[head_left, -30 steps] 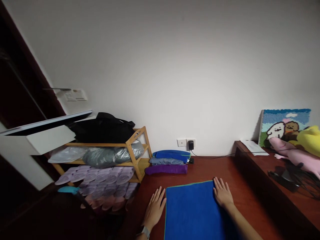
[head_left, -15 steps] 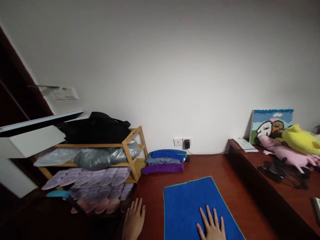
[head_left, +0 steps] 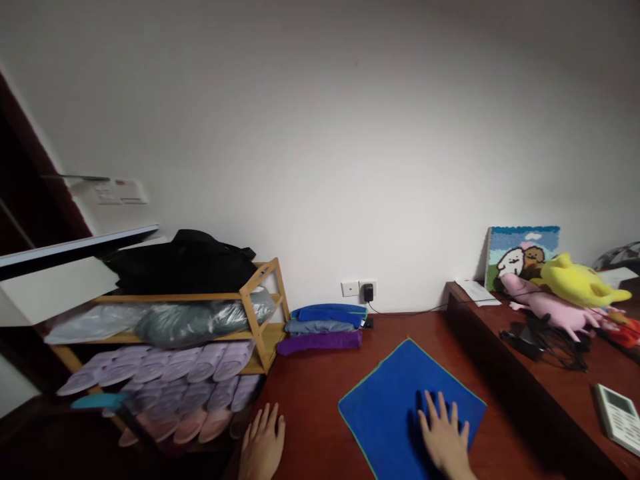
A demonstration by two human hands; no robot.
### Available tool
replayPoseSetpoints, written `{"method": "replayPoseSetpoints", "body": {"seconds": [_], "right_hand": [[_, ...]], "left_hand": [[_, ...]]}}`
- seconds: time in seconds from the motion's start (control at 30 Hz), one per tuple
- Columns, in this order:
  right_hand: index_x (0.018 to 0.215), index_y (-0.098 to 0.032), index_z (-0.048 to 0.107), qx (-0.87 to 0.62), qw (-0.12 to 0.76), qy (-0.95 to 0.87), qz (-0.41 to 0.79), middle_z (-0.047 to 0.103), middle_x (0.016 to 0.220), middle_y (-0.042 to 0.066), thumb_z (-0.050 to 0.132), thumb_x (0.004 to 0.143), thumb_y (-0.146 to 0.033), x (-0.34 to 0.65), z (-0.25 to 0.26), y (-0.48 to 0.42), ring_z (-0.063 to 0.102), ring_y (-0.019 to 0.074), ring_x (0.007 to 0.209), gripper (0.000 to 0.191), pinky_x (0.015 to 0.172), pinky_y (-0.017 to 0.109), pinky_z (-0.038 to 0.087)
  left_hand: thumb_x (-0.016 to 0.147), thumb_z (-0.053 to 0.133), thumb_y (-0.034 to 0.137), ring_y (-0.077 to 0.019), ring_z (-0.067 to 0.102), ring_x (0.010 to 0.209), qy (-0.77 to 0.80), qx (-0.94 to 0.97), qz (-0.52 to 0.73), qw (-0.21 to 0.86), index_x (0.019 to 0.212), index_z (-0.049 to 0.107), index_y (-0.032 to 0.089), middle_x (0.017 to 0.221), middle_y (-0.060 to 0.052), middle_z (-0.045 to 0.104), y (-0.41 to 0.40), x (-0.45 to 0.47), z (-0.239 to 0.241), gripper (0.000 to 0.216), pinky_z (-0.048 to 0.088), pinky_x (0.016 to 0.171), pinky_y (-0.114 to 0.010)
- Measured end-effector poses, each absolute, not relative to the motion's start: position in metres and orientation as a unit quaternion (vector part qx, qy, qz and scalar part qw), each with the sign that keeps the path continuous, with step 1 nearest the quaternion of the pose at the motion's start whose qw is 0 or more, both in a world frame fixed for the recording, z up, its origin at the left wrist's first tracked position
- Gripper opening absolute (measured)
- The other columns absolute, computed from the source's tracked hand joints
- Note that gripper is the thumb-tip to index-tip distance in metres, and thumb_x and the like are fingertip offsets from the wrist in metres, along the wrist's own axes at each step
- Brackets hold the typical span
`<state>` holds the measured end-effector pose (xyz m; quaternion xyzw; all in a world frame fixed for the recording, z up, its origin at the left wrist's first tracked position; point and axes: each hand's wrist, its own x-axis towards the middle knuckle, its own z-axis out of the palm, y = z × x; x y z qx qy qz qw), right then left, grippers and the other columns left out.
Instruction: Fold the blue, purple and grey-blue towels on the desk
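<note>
A blue cloth with a green edge lies flat on the reddish-brown wooden table, turned so that one corner points toward the wall. My right hand is over the right part of the cloth, palm down and fingers spread, with a dark shadow beside it. To the left of the cloth, my left hand rests on the table near its left edge, fingers stretched out and holding nothing. The cloth's near end runs out of the bottom of the view.
Folded cloths in blue, grey and purple are stacked by the wall. On the left, a wooden rack holds slippers and a black bag. A raised ledge on the right carries plush toys, cables and a white remote.
The blue cloth has turned on the table, so a corner now points at the wall. My right hand has moved slightly right with it. The view has shifted a little right.
</note>
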<state>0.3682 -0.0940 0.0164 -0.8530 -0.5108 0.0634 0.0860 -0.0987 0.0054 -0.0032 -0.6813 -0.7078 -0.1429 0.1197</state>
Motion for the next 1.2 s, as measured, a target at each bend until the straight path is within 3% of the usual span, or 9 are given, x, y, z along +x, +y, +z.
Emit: {"method": "replayPoseSetpoints", "body": {"seconds": [0.2, 0.47, 0.7, 0.83, 0.93, 1.0, 1.13, 1.2], "right_hand": [[0.158, -0.036, 0.033, -0.853, 0.076, -0.516, 0.010, 0.027, 0.168, 0.003, 0.031, 0.093, -0.072, 0.307, -0.016, -0.110, 0.023, 0.0422, 0.153, 0.075, 0.120, 0.069, 0.015], [0.157, -0.042, 0.031, -0.796, 0.076, -0.599, 0.047, 0.025, 0.167, -0.007, 0.033, 0.093, -0.073, 0.399, 0.006, -0.106, 0.016, 0.0326, 0.156, 0.071, 0.126, 0.060, 0.013], [0.154, -0.046, 0.035, -0.784, 0.072, -0.609, 0.093, 0.028, 0.166, -0.008, 0.034, 0.090, -0.079, 0.430, -0.002, -0.145, 0.019, 0.0322, 0.155, 0.073, 0.126, 0.058, 0.017], [0.158, -0.041, 0.032, -0.828, 0.105, -0.549, 0.044, 0.024, 0.169, -0.005, 0.025, 0.096, -0.068, 0.434, 0.003, -0.132, 0.019, 0.0318, 0.156, 0.067, 0.124, 0.056, 0.022], [0.160, -0.034, 0.028, -0.863, 0.081, -0.495, 0.065, 0.026, 0.169, 0.001, 0.022, 0.099, -0.059, 0.447, 0.009, -0.096, 0.025, 0.0329, 0.154, 0.066, 0.122, 0.056, 0.025], [0.161, -0.033, 0.027, -0.874, 0.057, -0.474, 0.090, 0.027, 0.169, 0.004, 0.022, 0.099, -0.058, 0.455, 0.008, -0.073, 0.026, 0.0343, 0.153, 0.067, 0.122, 0.058, 0.022], [0.162, -0.033, 0.021, -0.868, 0.038, -0.489, 0.078, 0.018, 0.171, 0.003, 0.022, 0.100, -0.058, 0.464, 0.001, -0.039, 0.016, 0.0353, 0.156, 0.067, 0.124, 0.058, 0.013], [0.162, -0.035, 0.019, -0.854, 0.036, -0.513, 0.075, 0.016, 0.172, 0.000, 0.022, 0.100, -0.059, 0.469, 0.001, -0.026, 0.011, 0.0337, 0.157, 0.066, 0.125, 0.056, 0.009]], "left_hand": [[0.095, 0.033, 0.038, -0.0276, 0.052, 0.139, -0.708, -0.683, -0.130, 0.124, 0.139, 0.064, 0.015, 0.146, -0.011, 0.062, 0.008, -0.100, -0.005, 0.058, 0.039, 0.115, -0.043], [0.096, 0.032, 0.037, -0.0275, 0.052, 0.139, -0.708, -0.683, -0.128, 0.125, 0.140, 0.062, 0.013, 0.148, -0.012, 0.060, 0.007, -0.099, -0.004, 0.059, 0.040, 0.113, -0.043], [0.094, 0.031, 0.039, -0.0300, 0.055, 0.136, -0.706, -0.677, -0.154, 0.139, 0.135, 0.066, 0.014, 0.143, -0.012, 0.064, 0.009, -0.103, -0.007, 0.059, 0.041, 0.113, -0.046], [0.094, 0.033, 0.033, -0.0300, 0.059, 0.130, -0.657, -0.725, -0.173, 0.113, 0.128, 0.071, 0.015, 0.138, -0.012, 0.068, 0.003, -0.084, 0.005, 0.054, 0.044, 0.113, -0.047], [0.096, 0.035, 0.028, -0.0271, 0.061, 0.128, -0.578, -0.795, -0.181, 0.037, 0.126, 0.072, 0.024, 0.135, -0.007, 0.070, -0.017, -0.018, 0.021, 0.048, 0.048, 0.112, -0.044], [0.101, 0.036, 0.031, -0.0251, 0.058, 0.133, -0.493, -0.850, -0.186, -0.022, 0.135, 0.066, 0.033, 0.143, -0.002, 0.064, -0.035, 0.043, 0.028, 0.046, 0.049, 0.113, -0.042], [0.103, 0.042, 0.045, -0.0266, 0.040, 0.149, -0.320, -0.932, -0.159, -0.055, 0.158, 0.029, 0.045, 0.166, 0.005, 0.032, -0.059, 0.146, 0.013, 0.056, 0.042, 0.120, -0.047], [0.102, 0.044, 0.050, -0.0294, 0.041, 0.148, -0.307, -0.938, -0.150, -0.054, 0.160, 0.020, 0.047, 0.166, 0.003, 0.031, -0.061, 0.167, -0.012, 0.063, 0.044, 0.117, -0.051]]}}
